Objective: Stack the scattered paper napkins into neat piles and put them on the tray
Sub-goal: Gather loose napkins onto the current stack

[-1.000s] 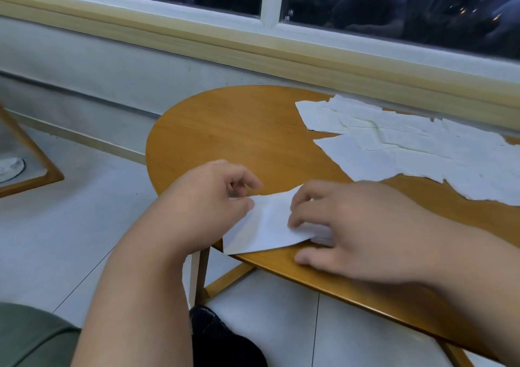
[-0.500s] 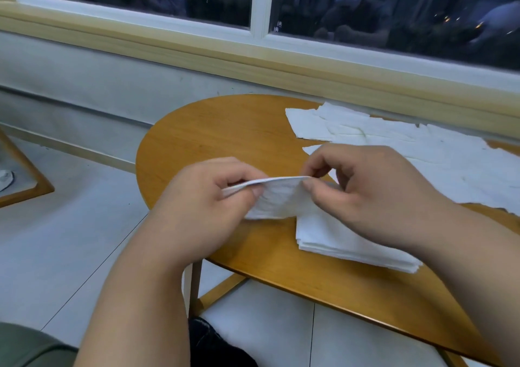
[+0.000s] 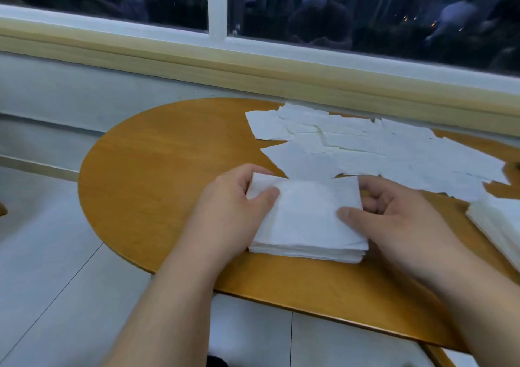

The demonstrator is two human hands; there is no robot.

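Head view, entries for your reference.

1. Napkin pile (image 3: pixel 306 220): a squared white stack lying flat on the worktop (image 3: pixel 157 169) near its front edge, between your two hands.
2. Left hand (image 3: pixel 233 206): the thumb is laid on the top sheet by the far left corner and the rest is curled round the left side, clamped on the pile.
3. Right hand (image 3: pixel 394 220): the thumb presses the top sheet and the fingers (image 3: pixel 375 185) are curled against the far right edge, likewise clamped on the pile.
4. Reason for the hold, as a judgement: you grip from both sides to press the edges flush and stop the sheets sliding, which squares the pile before it goes anywhere.
5. Scattered napkins (image 3: pixel 380 152): loose overlapping sheets across the far right of the worktop. Whether their nearest edge touches the pile cannot be told.
6. Second pile (image 3: pixel 498 226): a stack at the right edge of the frame, partly cut off, just beside your right forearm.
7. Tray: not in view.
8. Surroundings: a dark window (image 3: pixel 337 14) and a wooden sill (image 3: pixel 253 76) behind the worktop, with pale floor (image 3: pixel 42 254) below.
9. Obstructions: nothing lies between your hands and the pile. The loose sheets crowd its far side and could drag along with a lift. Your right forearm could nudge the second pile.
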